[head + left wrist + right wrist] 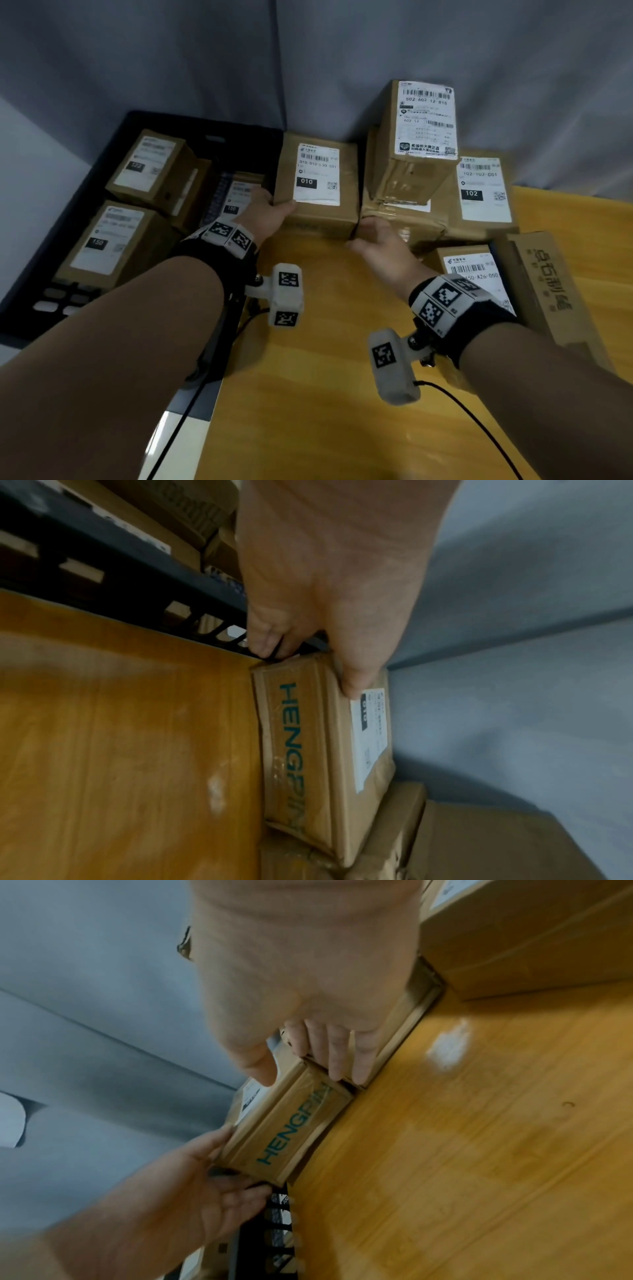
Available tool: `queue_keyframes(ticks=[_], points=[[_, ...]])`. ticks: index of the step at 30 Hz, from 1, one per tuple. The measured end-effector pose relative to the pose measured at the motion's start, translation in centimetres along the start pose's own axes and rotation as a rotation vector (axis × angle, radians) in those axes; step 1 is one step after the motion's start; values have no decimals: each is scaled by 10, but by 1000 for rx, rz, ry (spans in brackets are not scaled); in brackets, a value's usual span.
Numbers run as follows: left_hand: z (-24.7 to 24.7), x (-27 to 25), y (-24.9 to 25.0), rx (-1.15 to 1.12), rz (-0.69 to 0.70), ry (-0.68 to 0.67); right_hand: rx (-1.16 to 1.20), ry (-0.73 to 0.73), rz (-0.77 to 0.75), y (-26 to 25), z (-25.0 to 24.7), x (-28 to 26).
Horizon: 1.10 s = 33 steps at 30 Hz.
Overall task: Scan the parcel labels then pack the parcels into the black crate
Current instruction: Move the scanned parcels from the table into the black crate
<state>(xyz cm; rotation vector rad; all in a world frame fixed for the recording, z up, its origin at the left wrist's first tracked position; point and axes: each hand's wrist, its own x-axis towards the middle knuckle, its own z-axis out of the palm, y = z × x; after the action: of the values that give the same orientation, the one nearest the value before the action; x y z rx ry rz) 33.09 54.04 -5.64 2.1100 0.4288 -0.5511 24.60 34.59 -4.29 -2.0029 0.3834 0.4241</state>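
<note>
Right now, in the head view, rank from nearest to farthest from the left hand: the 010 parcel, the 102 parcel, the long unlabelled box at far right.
1. 010 parcel: in the left hand.
2. 102 parcel: right, by the wall.
3. Long box: far right edge.

brown parcel (317,192), black crate (85,192), yellow wooden table (325,377)

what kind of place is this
Probably a parcel packing or sorting station: brown cardboard parcels with printed barcode labels crowd a yellow wooden tabletop, beside a black plastic crate already part-filled with labelled boxes.
</note>
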Motion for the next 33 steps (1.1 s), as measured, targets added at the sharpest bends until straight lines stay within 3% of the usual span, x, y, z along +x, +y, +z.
queue_keyframes(ticks=[5, 8, 10, 12, 15, 19, 24, 29, 33], points=[[-3, -19, -1, -223, -71, -105, 204, 2, 64, -2, -1, -6], [8, -30, 5, -346, -99, -124, 128, -140, 12, -15, 10, -15], [16, -36, 13, -361, -94, -64, 102, -192, -35, -24, 25, -19], [18, -38, 16, -258, -82, -20, 125, -184, -42, -28, 36, -18], [18, -40, 15, -50, -43, -121, 84, -45, 14, -21, 27, -11], [23, -36, 12, 48, -29, -184, -82, 109, 66, 3, -6, -7], [40, -25, 1, 156, 16, -169, -38, 110, 90, 17, -18, -5], [33, -25, -1, 108, -18, -191, 11, 78, 118, 20, -12, 2], [26, -34, -2, 23, -36, -197, 194, 73, 161, 16, -10, 4]])
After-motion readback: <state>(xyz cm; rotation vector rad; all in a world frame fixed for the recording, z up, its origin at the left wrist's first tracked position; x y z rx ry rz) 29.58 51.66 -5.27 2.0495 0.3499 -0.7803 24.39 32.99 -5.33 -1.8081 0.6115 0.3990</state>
